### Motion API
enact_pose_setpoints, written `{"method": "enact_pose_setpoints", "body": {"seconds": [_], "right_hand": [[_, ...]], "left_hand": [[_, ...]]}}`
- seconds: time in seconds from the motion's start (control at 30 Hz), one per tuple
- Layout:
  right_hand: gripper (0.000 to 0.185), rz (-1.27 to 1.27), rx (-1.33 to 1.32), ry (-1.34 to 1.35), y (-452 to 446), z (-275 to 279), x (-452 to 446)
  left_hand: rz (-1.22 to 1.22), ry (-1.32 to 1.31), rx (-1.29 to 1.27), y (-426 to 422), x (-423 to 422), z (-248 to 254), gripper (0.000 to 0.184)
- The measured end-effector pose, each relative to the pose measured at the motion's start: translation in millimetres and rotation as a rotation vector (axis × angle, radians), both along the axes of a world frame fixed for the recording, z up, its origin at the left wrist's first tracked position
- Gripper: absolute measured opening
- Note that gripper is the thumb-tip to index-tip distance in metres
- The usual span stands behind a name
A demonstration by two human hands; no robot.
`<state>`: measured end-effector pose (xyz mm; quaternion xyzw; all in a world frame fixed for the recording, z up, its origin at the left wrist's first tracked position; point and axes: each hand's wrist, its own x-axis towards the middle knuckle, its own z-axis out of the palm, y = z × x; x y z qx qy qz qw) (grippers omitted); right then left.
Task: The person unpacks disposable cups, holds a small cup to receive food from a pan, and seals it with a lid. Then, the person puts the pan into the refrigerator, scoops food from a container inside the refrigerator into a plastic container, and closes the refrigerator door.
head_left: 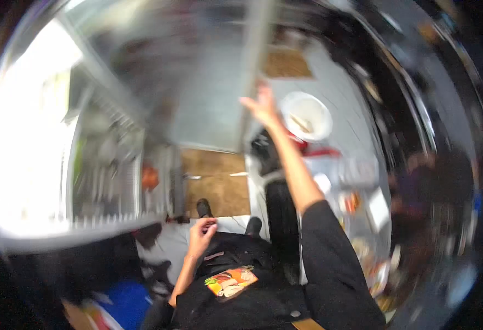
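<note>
My right hand [262, 105] reaches forward at the long edge of a tall grey door panel [208, 104], thumb and fingers apart. It seems to touch the edge, though blur hides the exact contact. My left hand [201, 236] is low in front of my body, its fingers curled in, and I see nothing in them. To the left stands a brightly lit cabinet with wire racks [106, 170]; its contents are smeared. A round orange-red item [150, 177] shows near the racks.
A white bucket [323, 120] with something inside is right of my right hand. Brown cardboard [216, 187] lies on the floor by my black shoes [253, 226]. Clear containers [359, 171] sit at the right. Something blue [124, 303] is at lower left.
</note>
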<state>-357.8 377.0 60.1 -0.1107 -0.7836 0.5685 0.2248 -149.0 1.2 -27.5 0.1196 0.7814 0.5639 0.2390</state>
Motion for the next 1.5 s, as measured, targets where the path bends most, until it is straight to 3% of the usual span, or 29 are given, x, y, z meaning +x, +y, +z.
{"method": "enact_pose_setpoints", "body": {"seconds": [0.03, 0.07, 0.1, 0.17, 0.2, 0.3, 0.4, 0.43, 0.47, 0.6, 0.63, 0.67, 0.73, 0.77, 0.8, 0.83, 0.9, 0.93, 0.97, 1.03, 1.07, 1.13, 1.2, 1.23, 1.3, 1.4, 1.43, 1.47, 1.5], "right_hand": [[0.078, -0.145, 0.228, 0.08, -8.6, 0.4, 15.8], [0.08, -0.176, 0.22, 0.273, -19.6, -7.1, 32.2], [0.078, -0.164, -0.05, 0.334, -42.8, -1.5, 65.1], [0.061, -0.232, -0.17, 0.073, -81.5, -1.8, 145.8], [0.046, -0.303, -0.226, 0.085, -103.5, -12.3, 183.2], [0.022, -0.728, -0.333, -0.096, -153.6, -67.6, 313.3], [0.015, -1.451, -0.347, -0.147, -187.5, -110.4, 459.9], [0.018, -1.672, -0.135, -0.464, -201.0, -126.3, 512.9], [0.021, -1.849, -0.037, -0.545, -208.6, -113.3, 536.4], [0.033, -2.041, -0.1, -0.962, -215.1, -198.4, 641.8], [0.036, -2.03, -0.084, -1.094, -203.6, -204.6, 647.2], [0.039, -1.902, -0.179, -0.979, -194.9, -202.6, 648.8], [0.042, -1.26, -0.266, -1.392, -183.2, -282.3, 741.5], [0.038, -1.049, 0.34, -1.481, -184.4, -266.6, 733.2], [0.032, -1.296, 0.307, -1.477, -183.6, -284.7, 745.2], [0.03, -1.531, 0.227, -0.963, -171.8, -269.1, 728.3], [0.026, -1.474, 0.49, -0.58, -170.0, -223.3, 699.3], [0.025, -1.373, 0.325, -0.615, -162.7, -203.9, 685.9], [0.022, -1.216, 0.445, -0.641, -152.7, -171.8, 645.5], [0.022, -0.94, 0.205, -0.55, -132.7, -119.4, 552.6], [0.021, -0.859, 0.114, -0.468, -126.1, -109.9, 500.7], [0.017, -0.585, 0.11, -0.41, -117.7, -108.2, 413.8], [0.015, -0.378, 0.078, -0.54, -135.9, -78.3, 317.7], [0.014, -0.248, 0.175, -0.535, -142.2, -80.0, 285.7], [0.014, -0.019, 0.358, -0.526, -161.7, -81.3, 228.7], [0.015, 0.324, 0.347, -0.41, -165.4, -103.1, 162.5], [0.021, 0.328, 0.461, -0.147, -146.9, -112.6, 127.5], [0.03, 0.247, 0.164, -0.248, -116.8, -130.6, 98.5], [0.035, 0.089, 0.021, -0.511, -96.8, -96.9, 68.4]], "left_hand": [[-0.083, -0.023, 0.02, 3.9, -16.5, 3.0, 0.018], [-0.156, -0.047, 0.034, 5.9, -34.1, 3.5, 0.017], [-0.205, -0.048, 0.036, 6.9, -49.5, -2.0, 0.016], [-0.337, -0.124, -0.025, 3.4, -86.4, -3.3, 0.017], [-0.382, -0.119, -0.038, 5.6, -103.1, 7.0, 0.017], [-0.489, -0.115, 0.021, 2.6, -156.4, -32.3, 0.017], [-0.519, -0.097, 0.0, 13.7, -191.5, -36.6, 0.018], [-0.509, -0.101, 0.009, 21.2, -197.4, -38.7, 0.018], [-0.495, -0.104, 0.019, 30.0, -198.7, -38.1, 0.019], [-0.564, -0.182, -0.017, 71.2, -185.9, -37.4, 0.021], [-0.621, -0.118, -0.027, 82.3, -175.2, -34.2, 0.021], [-0.653, -0.049, -0.046, 93.2, -162.4, -26.8, 0.021], [-0.67, -0.049, -0.076, 110.4, -137.0, -4.9, 0.021], [-0.682, -0.004, -0.115, 113.2, -128.9, 0.1, 0.02], [-0.702, 0.033, -0.161, 112.6, -122.1, 0.0, 0.02], [-0.641, 0.02, -0.142, 109.0, -113.0, 0.0, 0.02], [-0.512, -0.055, -0.103, 98.0, -94.9, -1.8, 0.02], [-0.437, -0.118, -0.078, 92.1, -85.9, -2.2, 0.021], [-0.363, -0.221, -0.013, 84.5, -75.2, -7.1, 0.022], [-0.315, -0.352, 0.081, 71.1, -61.6, -17.4, 0.03], [-0.34, -0.378, 0.109, 68.3, -58.3, -21.5, 0.037], [-0.131, -0.542, 0.334, 76.4, -36.7, -25.2, 0.06], [-0.041, -0.774, 0.379, 73.4, -33.8, -31.1, 0.079], [-0.006, -0.74, 0.419, 70.9, -36.0, -35.0, 0.082], [0.178, -0.695, 0.46, 51.4, -55.7, -17.8, 0.067], [0.473, -0.578, 0.639, -0.5, -87.8, -19.3, 0.048], [0.542, -0.573, 0.645, -24.0, -95.8, -23.1, 0.047], [0.61, -0.566, 0.653, -49.9, -106.1, -16.9, 0.046], [0.673, -0.527, 0.63, -74.6, -114.9, -16.4, 0.047]]}}
